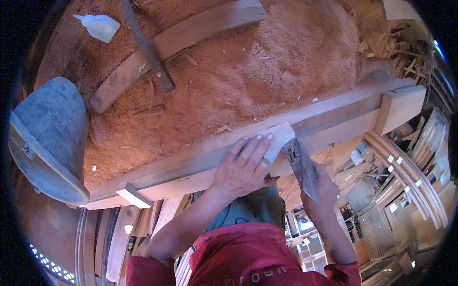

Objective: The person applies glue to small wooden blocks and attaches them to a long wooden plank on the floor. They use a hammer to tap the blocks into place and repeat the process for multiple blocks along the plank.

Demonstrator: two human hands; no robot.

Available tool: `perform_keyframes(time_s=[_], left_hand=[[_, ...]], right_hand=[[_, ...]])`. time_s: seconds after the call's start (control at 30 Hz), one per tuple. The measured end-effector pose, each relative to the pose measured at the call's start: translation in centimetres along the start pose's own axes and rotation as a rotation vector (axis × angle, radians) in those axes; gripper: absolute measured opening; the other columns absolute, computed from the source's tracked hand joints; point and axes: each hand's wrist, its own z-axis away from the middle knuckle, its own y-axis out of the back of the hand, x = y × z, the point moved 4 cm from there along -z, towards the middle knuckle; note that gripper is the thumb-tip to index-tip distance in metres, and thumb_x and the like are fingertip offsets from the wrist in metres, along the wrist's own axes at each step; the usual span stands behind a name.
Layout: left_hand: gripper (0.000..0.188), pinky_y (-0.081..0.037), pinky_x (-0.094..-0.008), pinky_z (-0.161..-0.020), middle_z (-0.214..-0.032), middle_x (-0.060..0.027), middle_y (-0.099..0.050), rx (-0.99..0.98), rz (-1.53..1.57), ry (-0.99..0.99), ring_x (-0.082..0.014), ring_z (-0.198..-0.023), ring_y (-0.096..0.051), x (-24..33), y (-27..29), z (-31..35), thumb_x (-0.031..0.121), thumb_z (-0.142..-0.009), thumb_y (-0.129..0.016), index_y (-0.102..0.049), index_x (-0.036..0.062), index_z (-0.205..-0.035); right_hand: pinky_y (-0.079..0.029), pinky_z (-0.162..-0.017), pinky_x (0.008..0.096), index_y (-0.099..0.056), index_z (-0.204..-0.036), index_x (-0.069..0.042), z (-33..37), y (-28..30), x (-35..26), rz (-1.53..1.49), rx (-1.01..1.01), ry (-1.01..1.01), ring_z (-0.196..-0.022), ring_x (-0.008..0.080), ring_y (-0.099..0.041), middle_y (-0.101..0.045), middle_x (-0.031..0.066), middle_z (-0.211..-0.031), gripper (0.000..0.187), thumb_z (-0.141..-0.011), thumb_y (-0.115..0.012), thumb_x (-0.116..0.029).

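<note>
So the left hand has a pale wood piece pinned at the front edge of the sawdust-covered bench, fingers spread over the top and thumb tucked round the near side, while the right hand is wrapped tight around a dark wedge-shaped tool whose upper end is right up by that piece (can't tell if they actually touch). Further back there's a curved plank with a dark bar lying across it, plus a white squeeze bottle, and a grey bucket-shaped thing tilted over at the left.
</note>
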Motion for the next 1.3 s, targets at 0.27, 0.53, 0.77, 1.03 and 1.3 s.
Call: perform_keyframes(time_s=[0.27,0.53,0.77,1.03,1.3], left_hand=[[0.054,-0.04,-0.0496,-0.113,-0.15,-0.0159,-0.048,-0.027,-0.018,-0.013,-0.0301,-0.136,-0.046,-0.1,-0.2,0.3,0.052,-0.076,-0.076,-0.049,0.0129,-0.101],[0.081,-0.038,-0.0469,-0.111,-0.148,-0.012,-0.049,-0.016,-0.119,0.018,-0.0281,-0.133,-0.047,0.3,0.0,0.1,0.059,-0.075,-0.076,-0.053,0.0197,-0.141],[0.094,-0.04,-0.0493,-0.11,-0.141,-0.0126,-0.048,-0.004,-0.122,0.053,-0.0314,-0.13,-0.047,0.8,0.1,-0.2,0.059,-0.064,-0.087,-0.056,0.0187,-0.142],[0.105,-0.043,-0.0544,-0.105,-0.14,-0.0157,-0.044,0.023,-0.176,0.013,-0.0379,-0.125,-0.048,2.0,0.2,-1.0,0.053,-0.055,-0.093,-0.053,0.0164,-0.145],[0.105,-0.038,-0.0555,-0.11,-0.143,-0.019,-0.046,-0.066,-0.152,0.03,-0.0387,-0.131,-0.046,1.8,1.1,-0.7,0.063,-0.065,-0.083,-0.046,0.0146,-0.151]], right_hand=[[-0.058,-0.074,0.045,-0.06,-0.123,-0.005,-0.2,0.4,0.2,0.041,-0.111,-0.126,-0.091,0.0419,-0.071,-0.071,0.0221,-0.094,0.039,-0.088,-0.072,-0.013],[-0.057,-0.075,0.0458,-0.058,-0.124,-0.004,-0.9,0.9,0.7,0.018,-0.164,0.033,-0.091,0.0414,-0.071,-0.07,0.0204,-0.101,0.042,-0.088,-0.074,-0.016],[-0.053,-0.07,0.0406,-0.058,-0.118,0.0,-2.0,3.0,6.1,-0.189,0.045,0.094,-0.079,0.0324,-0.069,-0.069,0.0171,-0.094,0.044,-0.087,-0.079,-0.023],[-0.056,-0.073,0.0455,-0.063,-0.102,-0.003,-5.3,8.7,13.8,-0.083,-0.043,0.192,-0.08,0.0371,-0.069,-0.069,0.017,-0.09,0.044,-0.073,-0.087,-0.028],[-0.048,-0.098,0.0524,-0.061,-0.134,-0.009,-6.4,9.4,14.7,0.406,0.291,0.456,-0.116,0.0398,-0.056,-0.059,0.0158,-0.126,0.061,-0.081,-0.079,-0.036]])
